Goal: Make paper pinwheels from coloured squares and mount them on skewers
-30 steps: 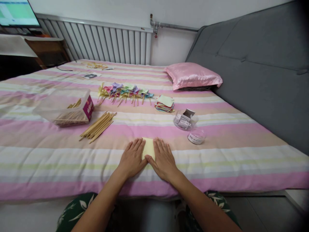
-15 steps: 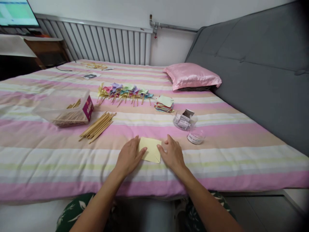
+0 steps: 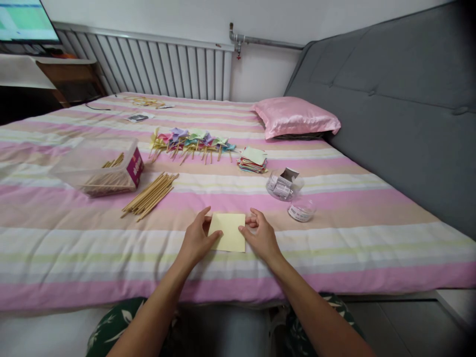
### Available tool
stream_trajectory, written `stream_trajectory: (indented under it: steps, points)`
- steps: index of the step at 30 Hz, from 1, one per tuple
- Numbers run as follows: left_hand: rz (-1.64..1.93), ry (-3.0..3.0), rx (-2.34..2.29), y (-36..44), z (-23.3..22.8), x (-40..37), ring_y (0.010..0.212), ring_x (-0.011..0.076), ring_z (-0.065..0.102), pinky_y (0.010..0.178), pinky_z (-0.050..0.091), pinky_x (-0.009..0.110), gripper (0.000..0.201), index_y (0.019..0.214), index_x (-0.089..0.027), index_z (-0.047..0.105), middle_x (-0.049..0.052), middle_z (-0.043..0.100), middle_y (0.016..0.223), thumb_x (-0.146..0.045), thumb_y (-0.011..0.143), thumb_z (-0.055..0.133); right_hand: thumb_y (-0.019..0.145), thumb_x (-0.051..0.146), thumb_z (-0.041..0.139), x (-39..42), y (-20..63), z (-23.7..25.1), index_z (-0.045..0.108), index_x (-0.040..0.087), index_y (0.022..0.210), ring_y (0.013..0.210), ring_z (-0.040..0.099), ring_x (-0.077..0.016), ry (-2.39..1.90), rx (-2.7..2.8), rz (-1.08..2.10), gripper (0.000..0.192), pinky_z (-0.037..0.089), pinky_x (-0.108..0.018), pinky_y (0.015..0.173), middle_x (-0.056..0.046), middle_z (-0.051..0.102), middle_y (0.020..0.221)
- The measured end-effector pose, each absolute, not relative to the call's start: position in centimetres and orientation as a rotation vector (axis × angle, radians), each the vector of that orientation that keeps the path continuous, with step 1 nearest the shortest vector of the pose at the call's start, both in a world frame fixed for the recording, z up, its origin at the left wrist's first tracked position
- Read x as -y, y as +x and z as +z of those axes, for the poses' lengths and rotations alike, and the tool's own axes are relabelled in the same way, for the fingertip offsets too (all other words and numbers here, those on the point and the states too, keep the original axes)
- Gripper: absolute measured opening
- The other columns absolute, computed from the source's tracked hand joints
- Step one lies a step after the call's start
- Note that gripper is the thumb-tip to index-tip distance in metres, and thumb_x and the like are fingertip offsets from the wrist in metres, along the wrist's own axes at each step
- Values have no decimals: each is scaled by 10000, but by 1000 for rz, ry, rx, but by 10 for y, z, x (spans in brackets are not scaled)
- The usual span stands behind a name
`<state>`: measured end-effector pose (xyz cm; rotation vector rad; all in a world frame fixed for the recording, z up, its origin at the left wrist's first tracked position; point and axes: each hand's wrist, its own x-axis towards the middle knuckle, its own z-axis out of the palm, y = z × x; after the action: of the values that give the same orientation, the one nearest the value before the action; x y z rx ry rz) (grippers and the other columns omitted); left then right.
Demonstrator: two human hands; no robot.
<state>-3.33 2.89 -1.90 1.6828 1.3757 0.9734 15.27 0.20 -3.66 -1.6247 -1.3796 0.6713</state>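
Head view: yellow paper square (image 3: 227, 231) flat on striped bedspread (image 3: 334, 243), pinched at left edge by left hand (image 3: 196, 239), at right edge by right hand (image 3: 261, 236); wooden sticks (image 3: 150, 194) well apart.

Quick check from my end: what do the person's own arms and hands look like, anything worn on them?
Both forearms are bare, with no sleeves in view. The left hand and right hand show no gloves, rings or watch that I can see. Below them is dark green leaf-print clothing.

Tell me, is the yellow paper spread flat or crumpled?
Spread flat: the pale yellow square paper lies smooth on the striped bedspread, edges straight.
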Motion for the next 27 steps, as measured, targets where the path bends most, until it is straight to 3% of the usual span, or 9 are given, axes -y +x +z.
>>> stream_trajectory:
  steps: [6,13,17,21,27]
  points:
    - [1059,1266,-1261,-32,-10,-27,743,184,656,706,522,339,788,1292,-110,379,32,667,798,-243,588,707,691,268,632,-2,148,-35,419,147,1220,742,618,-164,-1399,1211,863,584,516,-336,723,-83,639,936]
    - [1201,948,-1128,-31,-2,-22,611,99,607,591,471,202,717,1184,-144,501,-46,613,676,-227,531,786,654,317,706,0,145,-30,426,187,1197,740,644,-166,-1219,987,1123,625,522,-314,691,-56,631,915]
    - [1239,808,-1059,-32,-1,-22,583,76,594,567,446,169,685,1143,-169,520,-56,619,680,-194,520,806,677,369,704,2,144,-31,526,179,1095,717,646,-183,-1126,916,1300,492,511,-291,609,-44,655,830]
    - [1219,724,-1000,-32,3,-21,641,98,622,617,469,187,637,1092,-161,557,-14,667,754,-167,510,816,696,365,698,3,143,-31,613,161,948,675,638,-166,-1074,926,1358,335,497,-270,605,-35,665,763]
    - [966,792,-931,-31,10,-17,694,183,651,659,508,274,412,962,-89,649,108,714,827,-288,623,771,700,349,701,2,144,-28,586,164,1007,688,644,-170,-1067,978,1288,376,504,-286,657,-32,681,752]
